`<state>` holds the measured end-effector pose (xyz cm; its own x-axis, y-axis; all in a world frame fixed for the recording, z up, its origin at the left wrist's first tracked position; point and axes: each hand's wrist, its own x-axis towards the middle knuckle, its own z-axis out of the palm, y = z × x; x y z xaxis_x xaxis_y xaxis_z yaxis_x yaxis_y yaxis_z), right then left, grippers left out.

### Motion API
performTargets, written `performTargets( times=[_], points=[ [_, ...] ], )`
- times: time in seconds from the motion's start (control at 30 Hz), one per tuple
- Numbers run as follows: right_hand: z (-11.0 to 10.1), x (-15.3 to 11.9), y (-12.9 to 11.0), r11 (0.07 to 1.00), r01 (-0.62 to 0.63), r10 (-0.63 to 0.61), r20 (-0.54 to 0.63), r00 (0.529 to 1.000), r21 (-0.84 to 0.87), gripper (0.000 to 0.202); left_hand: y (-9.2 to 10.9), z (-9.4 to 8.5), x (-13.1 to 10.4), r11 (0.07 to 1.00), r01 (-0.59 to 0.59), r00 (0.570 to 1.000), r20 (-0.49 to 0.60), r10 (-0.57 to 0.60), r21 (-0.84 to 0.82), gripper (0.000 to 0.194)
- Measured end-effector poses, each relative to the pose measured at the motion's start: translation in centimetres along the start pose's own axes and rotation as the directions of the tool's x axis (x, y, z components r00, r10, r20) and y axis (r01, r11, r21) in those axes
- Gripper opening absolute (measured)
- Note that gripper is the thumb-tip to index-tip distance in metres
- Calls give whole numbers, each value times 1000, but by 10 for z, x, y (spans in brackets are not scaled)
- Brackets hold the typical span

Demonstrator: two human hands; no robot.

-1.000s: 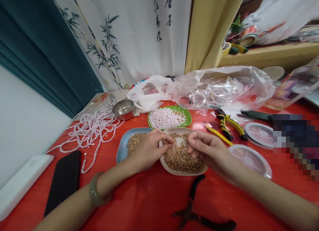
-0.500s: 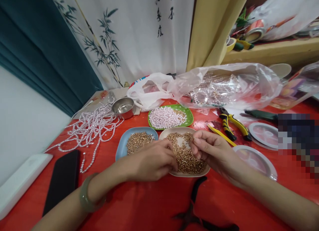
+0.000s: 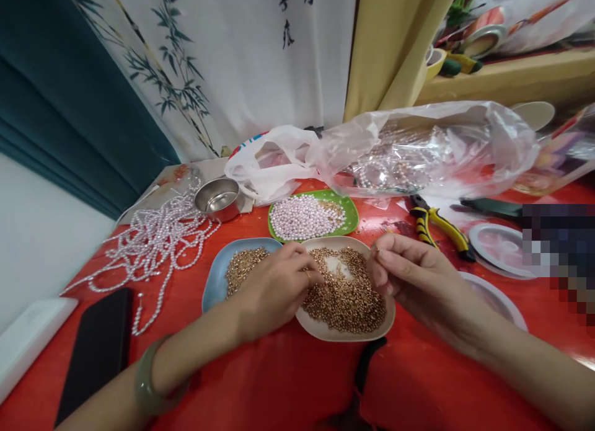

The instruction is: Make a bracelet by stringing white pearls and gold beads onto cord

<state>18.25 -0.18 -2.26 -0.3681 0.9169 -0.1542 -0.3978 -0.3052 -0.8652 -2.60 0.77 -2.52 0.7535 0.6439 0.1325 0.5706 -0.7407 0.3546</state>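
Observation:
My left hand (image 3: 281, 282) reaches over the near edge of the blue plate (image 3: 212, 288), its curled fingers at the left rim of the beige plate (image 3: 320, 330). Its fingertips are partly hidden, and whatever they hold cannot be made out. Small gold beads (image 3: 351, 301) fill much of the beige plate around a bare patch. More gold beads (image 3: 242, 266) lie in the blue plate. To the right, my right hand (image 3: 413, 276) is raised at the beige plate's edge, thumb and forefinger pinched on something tiny. Behind, a green plate (image 3: 351, 220) holds pearly white beads (image 3: 302, 217).
Strung white beads (image 3: 162, 239) heap at left by a metal bowl (image 3: 219, 200) and a black phone-like slab (image 3: 97, 350). Plastic bags (image 3: 427, 152) line the back. Yellow-black pliers (image 3: 449, 232) and spools (image 3: 504, 250) lie right; a dark-handled tool (image 3: 365, 369) lies in front.
My left hand has lifted back from the gold beads toward the gap between the plates. My right hand, still pinched, is slightly farther right. The view has shifted a little.

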Motion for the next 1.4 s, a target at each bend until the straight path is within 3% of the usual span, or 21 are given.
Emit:
performTargets(
  times=[0.1, 0.2, 0.27, 0.4, 0.47, 0.63, 0.8, 0.87, 0.97, 1.03, 1.17, 1.4],
  points=[
    [-3, 1, -2, 1000, 21, -21, 5, 1000, 12, 12, -3, 0, 1, 999, -4, 999, -35, 2, -50, 26],
    [-5, 3, -3, 1000, 22, -22, -5, 1000, 18, 11, -3, 2, 1, 989, -109, 993, 42, 113, -100, 29],
    [-5, 3, -3, 1000, 18, -18, -11, 1000, 15, 12, -3, 4, 1, 989, -121, 989, 80, 128, -84, 31],
    [-4, 3, -2, 1000, 15, -15, -6, 1000, 6, 13, -4, 6, 2, 999, -26, 999, -29, 25, -31, 30],
    [-4, 4, -2, 1000, 19, -19, -3, 1000, 3, 13, -4, 5, 2, 998, -39, 998, -52, 36, -45, 31],
    [-4, 4, -1, 1000, 24, -25, -11, 1000, -19, 15, 0, 7, 1, 988, -146, 989, 30, 147, -39, 32],
    [-5, 4, 0, 1000, 19, -20, -5, 1000, -19, 13, -1, 9, 1, 998, -59, 995, -83, 62, 36, 30],
    [-5, 4, 0, 1000, 19, -19, -5, 1000, -18, 14, 3, 7, 0, 996, -90, 994, -59, 92, 27, 33],
    [-5, 5, -1, 1000, 19, -19, -2, 1000, -11, 14, 10, 5, -1, 990, -137, 988, 68, 136, 17, 35],
    [-5, 5, -1, 1000, 19, -19, 4, 1000, -10, 14, 13, 3, -2, 996, -90, 990, 112, 87, 16, 35],
    [-5, 4, -1, 999, 24, -24, -4, 1000, -27, 13, 16, 0, -3, 1000, 24, 998, 52, -24, 1, 31],
    [-4, 4, -4, 997, 34, -37, -34, 999, -73, 16, 16, 0, -4, 978, -207, 965, 162, 208, -25, 39]
  ],
)
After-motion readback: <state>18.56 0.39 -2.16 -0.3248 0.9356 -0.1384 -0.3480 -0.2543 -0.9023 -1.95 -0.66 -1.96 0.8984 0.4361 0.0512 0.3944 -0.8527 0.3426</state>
